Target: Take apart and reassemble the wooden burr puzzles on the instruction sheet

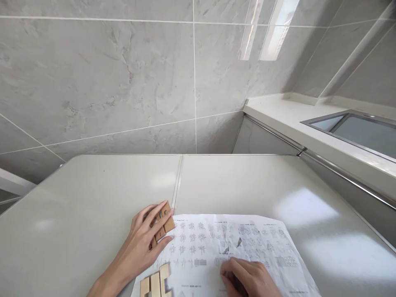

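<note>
My left hand (145, 239) grips a bundle of notched wooden puzzle pieces (165, 222) at the upper left corner of a printed instruction sheet (247, 243), fingers wrapped over them. My right hand (247, 278) rests on the lower middle of the sheet with its fingers curled in; whether it holds anything is hidden. Three loose wooden pieces (156, 282) lie side by side on the sheet's lower left edge, near my left forearm.
The sheet lies on a pale grey table (93, 194) with a seam down its middle. A grey tiled wall (123, 82) rises behind it. To the right runs a white counter (284, 115) with a sunken steel sink (359, 130).
</note>
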A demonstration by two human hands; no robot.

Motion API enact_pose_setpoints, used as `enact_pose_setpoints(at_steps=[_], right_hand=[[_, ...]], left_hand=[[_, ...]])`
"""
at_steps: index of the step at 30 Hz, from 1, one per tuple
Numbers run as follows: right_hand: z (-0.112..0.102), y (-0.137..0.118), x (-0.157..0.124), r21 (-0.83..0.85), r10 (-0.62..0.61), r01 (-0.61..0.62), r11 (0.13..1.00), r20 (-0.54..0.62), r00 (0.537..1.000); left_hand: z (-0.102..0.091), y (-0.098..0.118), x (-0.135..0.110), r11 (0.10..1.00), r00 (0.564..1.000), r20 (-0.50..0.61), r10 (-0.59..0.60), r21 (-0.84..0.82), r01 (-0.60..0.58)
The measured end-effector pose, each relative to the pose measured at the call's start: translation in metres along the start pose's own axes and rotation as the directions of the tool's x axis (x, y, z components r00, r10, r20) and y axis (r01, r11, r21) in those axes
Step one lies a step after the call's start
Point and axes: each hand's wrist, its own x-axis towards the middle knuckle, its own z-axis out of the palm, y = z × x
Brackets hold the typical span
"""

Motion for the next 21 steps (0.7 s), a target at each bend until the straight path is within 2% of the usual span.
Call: enact_pose_setpoints(at_steps=[5, 13, 17, 21], right_hand=[[-0.001, -0.001, 0.001, -0.004, -0.001, 0.001, 1.0, 0.01, 1.0], [-0.003, -0.003, 0.003, 0.014, -0.004, 0.004, 1.0, 0.014, 1.0], [-0.009, -0.007, 0.006, -0.005, 0.001, -0.001, 1.0, 0.036, 0.999], [-0.019, -0.015, 0.011, -0.015, 0.001, -0.001, 1.0, 0.047, 0.999]], left_hand=[[0.003, 0.0, 0.002, 0.998, 0.998, -0.026, -0.05, -0.028, 0.049], [0.004, 0.002, 0.005, 0.996, 0.999, -0.029, -0.034, -0.085, 0.032], [0.005, 0.001, 0.003, 0.995, 0.998, -0.046, -0.034, -0.09, 0.03], [0.004, 0.001, 0.004, 0.994, 0.992, -0.096, -0.085, -0.079, 0.077]])
